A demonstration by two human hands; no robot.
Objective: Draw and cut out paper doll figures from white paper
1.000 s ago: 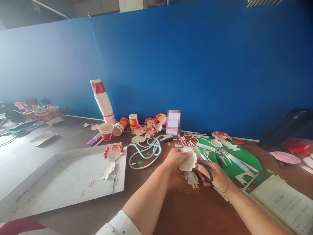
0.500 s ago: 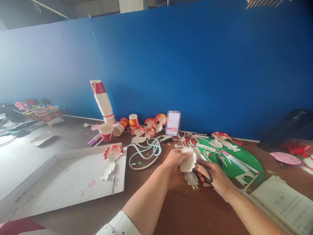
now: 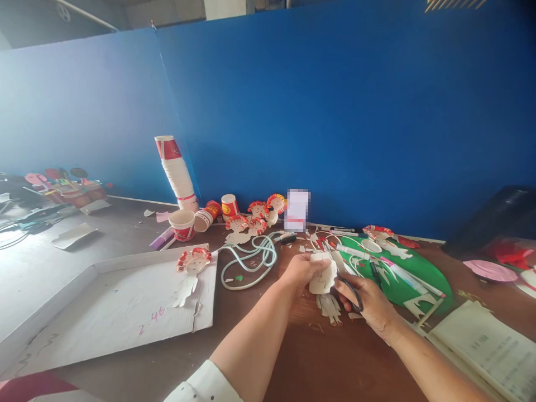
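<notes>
My left hand [image 3: 302, 272] pinches a white paper piece [image 3: 322, 279] with pencil lines on it, above the brown table [image 3: 318, 368]. Black-handled scissors [image 3: 355, 296] are in my right hand [image 3: 371, 307], at the paper's right edge; their blades are mostly hidden behind the paper. Just below the paper lies a cut-out paper figure [image 3: 329, 308]. A green round sheet [image 3: 431, 279] with markers, paper scraps and a red-haired paper figure [image 3: 385, 240] spreads behind and right of my right hand.
A white box lid [image 3: 121, 301] bearing a paper figure lies left. Behind are stacked cups [image 3: 178, 176], a looped pale cable [image 3: 251, 262] and several red-haired figures. An open book [image 3: 486, 346] lies right, pink paper [image 3: 489, 271] behind it. A blue partition [image 3: 335, 111] stands at the back.
Hardly anything differs; the view has shifted very slightly. Both hands keep their hold on the paper and the scissors.
</notes>
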